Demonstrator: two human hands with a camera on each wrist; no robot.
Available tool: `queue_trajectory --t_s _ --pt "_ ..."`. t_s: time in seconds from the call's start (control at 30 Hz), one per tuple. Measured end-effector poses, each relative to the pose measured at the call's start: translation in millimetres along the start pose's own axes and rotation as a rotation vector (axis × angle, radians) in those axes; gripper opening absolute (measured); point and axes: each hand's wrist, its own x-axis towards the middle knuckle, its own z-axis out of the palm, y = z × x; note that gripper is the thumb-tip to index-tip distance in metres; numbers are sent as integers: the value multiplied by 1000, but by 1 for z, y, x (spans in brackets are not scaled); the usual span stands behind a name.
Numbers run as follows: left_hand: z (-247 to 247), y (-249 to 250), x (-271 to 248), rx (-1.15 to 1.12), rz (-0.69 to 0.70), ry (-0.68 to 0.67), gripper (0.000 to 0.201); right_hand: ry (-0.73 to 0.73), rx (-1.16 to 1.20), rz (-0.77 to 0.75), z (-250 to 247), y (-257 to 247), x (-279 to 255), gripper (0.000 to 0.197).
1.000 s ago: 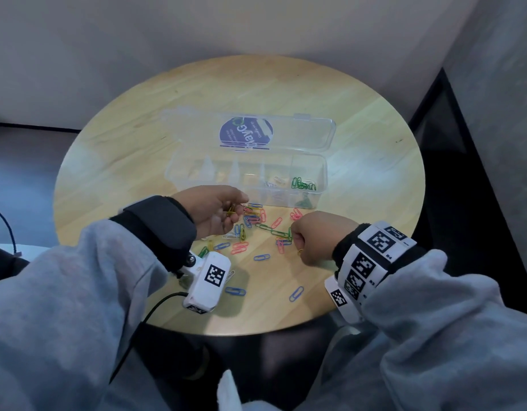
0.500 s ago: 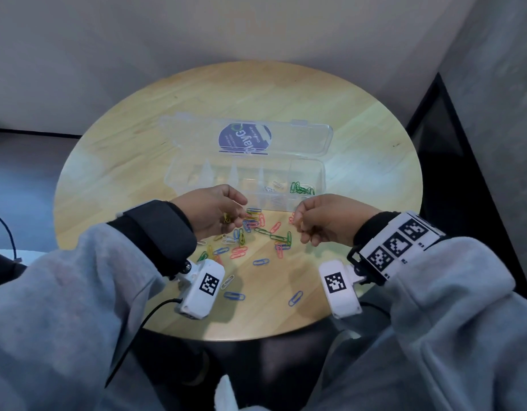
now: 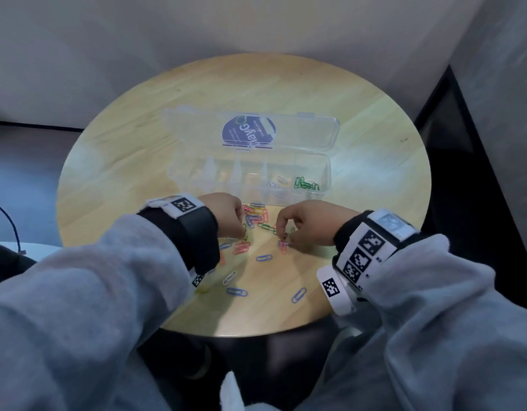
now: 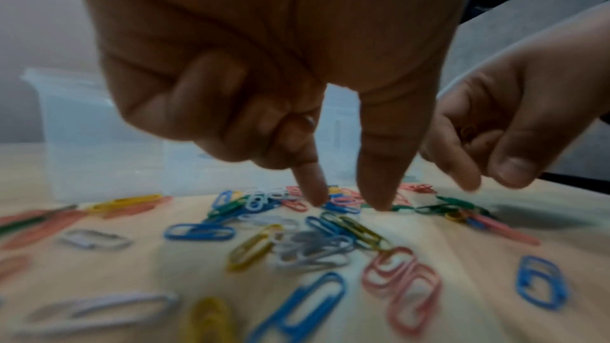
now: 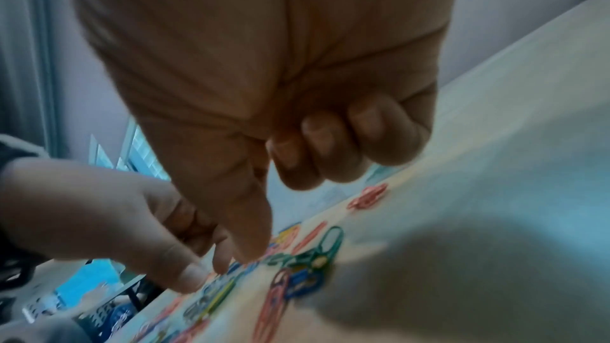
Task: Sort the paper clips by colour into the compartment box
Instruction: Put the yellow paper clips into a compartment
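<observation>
Coloured paper clips [image 3: 256, 216] lie in a loose pile on the round wooden table [image 3: 286, 93], just in front of the clear compartment box [image 3: 327, 173]. Its rightmost compartment holds green clips [image 3: 306, 183]; a few pale clips lie in the one beside it. My left hand [image 3: 244, 232] points index and thumb down onto the pile [image 4: 343, 208], a gap between them. Its other fingers curl into the palm, and what they hold is hidden. My right hand [image 3: 283, 239] reaches down by a pink clip [image 3: 283, 247], thumb and index apart, nothing between them.
The box lid [image 3: 301, 134] lies open flat behind the box, with a blue label. Stray clips lie nearer me: a white one [image 3: 229, 277] and two blue ones [image 3: 237, 292] [image 3: 298, 295]. The table's front edge is close under my wrists.
My left hand has rolled over and now points its fingertips down onto the pile. The right hand rose toward the box front, then came back down to the clips.
</observation>
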Motion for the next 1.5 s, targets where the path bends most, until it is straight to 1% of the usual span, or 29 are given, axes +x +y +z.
queue_trajectory --t_s 0.1,0.23,0.3,0.33,0.43,0.57,0.6,0.7,0.8,0.87,0.93,1.0,1.07,1.13,1.23,1.33,1.43,1.5 --pt "4 7 6 76 -10 13 11 -34 -81 9 4 -2 7 20" --pt "7 12 11 111 -11 -18 14 11 -157 57 3 3 12 24" --pt "8 11 13 106 -17 -28 20 28 -177 68 2 5 12 24" --pt "9 11 14 98 -20 -32 21 33 -182 69 3 6 12 24" --pt "11 11 15 58 -14 -42 12 39 -193 56 4 6 13 19" --pt "12 7 14 38 -8 -39 7 17 -229 38 4 3 16 12" --pt "11 5 14 28 -5 -34 7 12 -247 36 5 1 16 11" --pt "10 0 13 -11 11 -37 16 -7 -293 39 7 -2 16 9" --pt "7 -4 10 -127 16 -22 10 -62 -276 74 6 -3 14 8" --pt "3 -7 8 -244 20 -30 14 -80 -229 89 4 -1 13 15" --pt "-2 -9 8 -448 0 -98 17 -58 -149 91 -2 0 9 20" --pt "-7 -10 7 -701 -32 -165 20 -37 -21 67 -11 1 5 18" --pt "-12 -10 5 -919 -52 -186 25 -36 94 49 -18 1 2 18" --pt "-15 -10 2 -1044 -64 -193 26 -53 172 44 -21 1 2 19" --pt "-17 -12 0 -1129 -65 -207 24 -86 228 51 -18 2 5 19" --pt "-18 -18 -3 -1156 -83 -196 24 -82 326 45 -16 2 8 20" --pt "-21 -24 -8 -1175 -92 -154 25 -86 404 34 -16 -3 9 24" --pt "-23 -31 -11 -1124 -95 -108 26 -90 436 54 -15 -7 9 27"
